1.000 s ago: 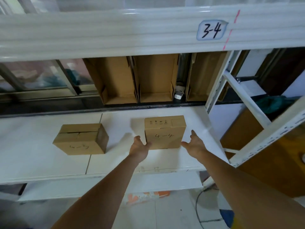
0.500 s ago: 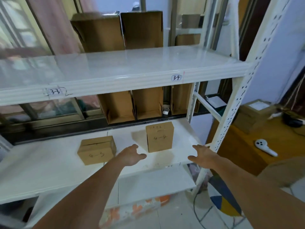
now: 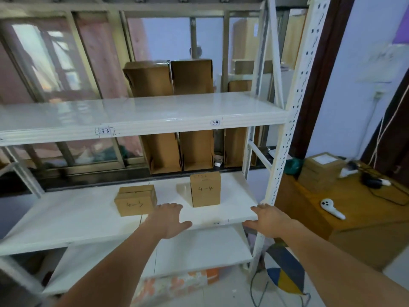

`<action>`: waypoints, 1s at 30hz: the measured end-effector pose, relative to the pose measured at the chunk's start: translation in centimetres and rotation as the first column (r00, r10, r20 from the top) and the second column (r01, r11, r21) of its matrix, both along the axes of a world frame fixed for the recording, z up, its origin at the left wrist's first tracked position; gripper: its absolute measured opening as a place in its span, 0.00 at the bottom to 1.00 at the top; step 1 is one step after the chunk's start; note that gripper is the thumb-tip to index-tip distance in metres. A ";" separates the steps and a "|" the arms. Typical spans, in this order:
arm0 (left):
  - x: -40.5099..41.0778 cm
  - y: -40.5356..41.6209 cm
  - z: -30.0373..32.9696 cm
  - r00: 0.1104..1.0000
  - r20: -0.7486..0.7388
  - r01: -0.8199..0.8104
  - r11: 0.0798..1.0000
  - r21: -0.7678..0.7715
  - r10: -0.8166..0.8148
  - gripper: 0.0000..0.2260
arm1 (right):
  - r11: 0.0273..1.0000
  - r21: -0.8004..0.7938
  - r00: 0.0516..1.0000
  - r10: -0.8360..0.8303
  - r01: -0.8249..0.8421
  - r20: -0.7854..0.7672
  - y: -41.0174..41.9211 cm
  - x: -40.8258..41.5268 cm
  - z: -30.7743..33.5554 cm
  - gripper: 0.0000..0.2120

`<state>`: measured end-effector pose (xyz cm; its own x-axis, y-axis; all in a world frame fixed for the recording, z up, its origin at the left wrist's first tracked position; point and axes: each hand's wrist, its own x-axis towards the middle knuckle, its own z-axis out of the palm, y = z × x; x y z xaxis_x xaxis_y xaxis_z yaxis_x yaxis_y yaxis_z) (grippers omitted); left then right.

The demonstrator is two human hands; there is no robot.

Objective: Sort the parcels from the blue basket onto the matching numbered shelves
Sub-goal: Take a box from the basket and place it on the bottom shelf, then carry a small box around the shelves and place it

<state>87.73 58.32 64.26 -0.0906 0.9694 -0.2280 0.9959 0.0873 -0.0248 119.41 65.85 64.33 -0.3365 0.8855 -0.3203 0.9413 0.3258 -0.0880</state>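
Change since a second ago: our hands have come off the 4-4 box [image 3: 205, 189] and drawn back to the shelf [image 3: 66, 220] front edge.

Left hand [image 3: 169, 220]: grip open, fingers spread, empty, over the shelf edge.
Right hand [image 3: 266, 220]: grip open, empty, by the corner post [image 3: 285, 151].
4-4 box: upright on the shelf, beyond both hands, untouched.
4-3 box [image 3: 135, 200]: to its left, apart.
Labels 3-3 [image 3: 104, 132], 3-4 [image 3: 215, 122]: upper shelf edge.

Parcel marked 4-4 [image 3: 205, 189] stands right of a second parcel [image 3: 135, 200], apparently marked 4-3; both on the lower shelf [image 3: 73, 220]; open cartons [image 3: 177, 152] behind.
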 end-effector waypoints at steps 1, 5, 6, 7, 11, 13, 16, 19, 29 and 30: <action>0.6 -0.5 0.5 1.000 -0.020 0.007 1.000 0.015 -0.007 0.36 | 1.000 0.001 1.000 0.002 -0.002 0.006 -0.6 0.4 0.4 0.32; 2.5 -2.4 2.0 0.999 -0.051 0.010 1.000 0.014 -0.009 0.35 | 0.999 -0.047 1.000 0.026 -0.025 0.014 -2.0 1.4 0.1 0.34; 2.6 -2.7 2.1 0.999 -0.048 0.005 1.000 0.010 -0.004 0.35 | 0.998 -0.052 0.999 0.029 -0.028 0.016 -2.2 1.4 -0.1 0.36; 2.6 -3.1 2.2 0.999 -0.044 -0.001 1.000 0.011 0.002 0.35 | 0.999 -0.047 1.000 0.022 -0.022 0.006 -2.4 1.2 0.3 0.35; 0.3 -4.9 2.5 0.998 -0.050 -0.032 0.999 0.037 0.034 0.34 | 0.998 -0.014 0.998 0.064 -0.064 -0.021 -2.6 -1.9 1.9 0.37; -1.8 -6.4 2.6 0.996 -0.048 -0.070 0.997 0.032 0.072 0.34 | 0.994 -0.006 0.993 0.109 -0.110 -0.051 -2.3 -4.6 2.3 0.38; -5.8 -9.4 2.1 0.985 -0.059 -0.160 0.986 0.038 0.163 0.35 | 0.982 -0.007 0.977 0.188 -0.190 -0.102 -2.7 -9.8 2.9 0.39; -10.4 -13.0 1.6 0.966 -0.059 -0.249 0.966 0.069 0.253 0.35 | 0.950 -0.028 0.946 0.308 -0.312 -0.105 -4.5 -16.0 3.5 0.37; -24.6 -31.5 2.4 0.766 0.037 -0.642 0.761 0.094 0.642 0.27 | 0.686 -0.003 0.682 0.723 -0.728 -0.110 -15.4 -39.5 3.3 0.38; -25.8 -33.7 2.3 0.735 0.033 -0.678 0.730 0.088 0.678 0.26 | 0.656 0.007 0.652 0.751 -0.755 -0.104 -16.8 -41.7 3.1 0.37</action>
